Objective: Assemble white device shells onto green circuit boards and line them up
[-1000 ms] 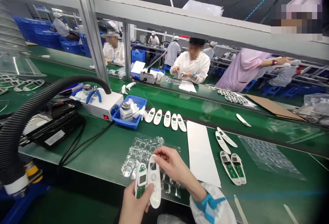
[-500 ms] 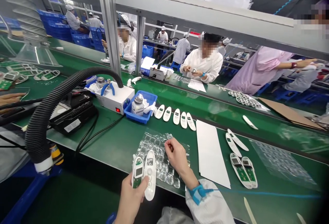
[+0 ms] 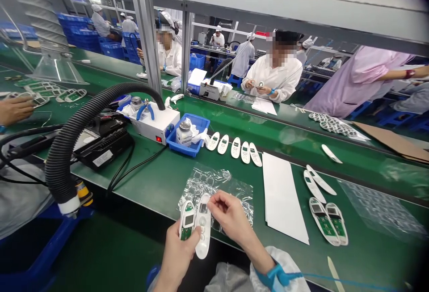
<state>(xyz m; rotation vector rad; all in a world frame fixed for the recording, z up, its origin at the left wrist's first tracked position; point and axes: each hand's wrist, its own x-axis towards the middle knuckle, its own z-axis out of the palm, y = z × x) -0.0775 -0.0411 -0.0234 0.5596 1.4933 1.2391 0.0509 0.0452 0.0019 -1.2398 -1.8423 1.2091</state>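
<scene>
My left hand [image 3: 179, 249] is closed around two handset parts side by side at the bench's front edge. One is a white shell with a green circuit board and small screen [image 3: 188, 221]; the other is a white front cover [image 3: 203, 234] with a window and button holes. My right hand [image 3: 229, 213], wearing a blue wrist strap [image 3: 276, 276], is pinched at the upper end of the front cover, by its window. Whatever its fingertips hold is too small to make out. Under and behind both hands lies a clear plastic sheet [image 3: 234, 184] with rows of square pieces.
White paper sheets [image 3: 284, 198] lie to the right, beside board-fitted shells [image 3: 323, 222] and loose covers [image 3: 313, 184]. Several assembled handsets [image 3: 235, 147] line the back. A blue tray [image 3: 187, 149] holds a bottle. A black hose [image 3: 55, 162] arches at left, near a co-worker's hand [image 3: 16, 108].
My right hand has moved from over the plastic sheet down to the front cover's window. The left hand still holds both parts. The view has shifted slightly.
</scene>
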